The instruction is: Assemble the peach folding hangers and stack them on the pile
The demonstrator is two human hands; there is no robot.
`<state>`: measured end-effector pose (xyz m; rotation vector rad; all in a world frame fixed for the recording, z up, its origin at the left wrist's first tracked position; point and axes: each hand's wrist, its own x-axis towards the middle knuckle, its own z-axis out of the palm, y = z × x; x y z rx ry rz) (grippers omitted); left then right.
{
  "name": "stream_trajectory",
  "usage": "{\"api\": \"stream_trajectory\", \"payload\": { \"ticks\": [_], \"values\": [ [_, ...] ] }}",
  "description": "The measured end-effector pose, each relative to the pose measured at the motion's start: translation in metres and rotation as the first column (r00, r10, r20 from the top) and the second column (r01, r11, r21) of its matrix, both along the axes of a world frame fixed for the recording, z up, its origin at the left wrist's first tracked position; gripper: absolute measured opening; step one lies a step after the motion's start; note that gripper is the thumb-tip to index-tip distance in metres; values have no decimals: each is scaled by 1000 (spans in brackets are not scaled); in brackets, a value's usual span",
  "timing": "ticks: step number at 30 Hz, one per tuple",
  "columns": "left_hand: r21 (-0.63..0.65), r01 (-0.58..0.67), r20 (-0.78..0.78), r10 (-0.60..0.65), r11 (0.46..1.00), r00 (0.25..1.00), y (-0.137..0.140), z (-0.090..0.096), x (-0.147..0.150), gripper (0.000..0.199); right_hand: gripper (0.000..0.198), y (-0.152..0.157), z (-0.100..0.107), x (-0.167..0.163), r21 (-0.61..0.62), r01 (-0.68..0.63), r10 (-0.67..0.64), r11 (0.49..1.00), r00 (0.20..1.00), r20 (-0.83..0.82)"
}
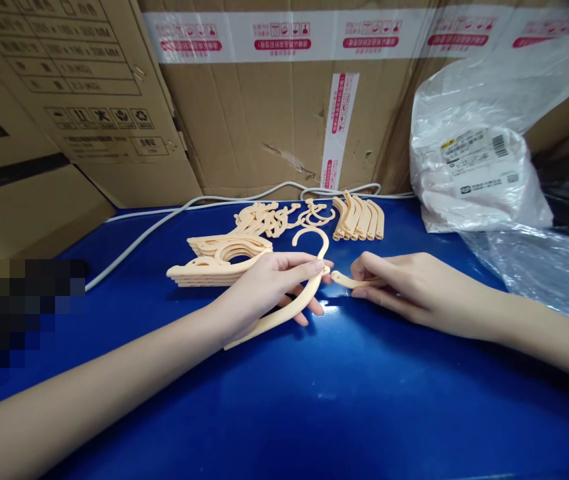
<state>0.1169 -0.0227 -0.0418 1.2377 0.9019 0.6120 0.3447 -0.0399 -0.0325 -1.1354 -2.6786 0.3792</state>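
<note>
Between thumb and fingers, my left hand (277, 280) grips a cream plastic hanger piece (291, 308), made of a hook at the top and one curved arm slanting down to the left. Opposite it, my right hand (409, 290) pinches a separate cream hanger arm (345, 281), most of it hidden by the fingers. The end of this arm points at the joint below the hook, with a small gap seeming to part them. Behind my left hand lies a stack of cream hangers (209, 273).
Loose cream hooks (264, 219) and a row of curved hanger arms (359, 217) lie at the back of the blue table (314, 413). A white cable (149, 247) runs behind them. Cardboard boxes (274, 120) stand at the back; a plastic bag (474, 160) sits at right.
</note>
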Motion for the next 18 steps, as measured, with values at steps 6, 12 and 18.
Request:
{"api": "stream_trajectory", "payload": {
  "ticks": [6, 12, 18],
  "values": [
    [-34, 2, -12, -2, 999, 1000, -3, 3, 0, 21, 20, -1, -2, -1, 109, 12, -12, 994, 1000, 2],
    [-47, 22, -38, -24, 999, 999, -4, 5, -1, 25, 22, 0, 0, 0, 116, -9, 11, 993, 1000, -17],
    [-44, 41, -37, -43, 998, 998, -3, 4, -1, 28, 19, 3, 0, 3, 1, -11, 11, 1000, 997, -73]
  ]
}}
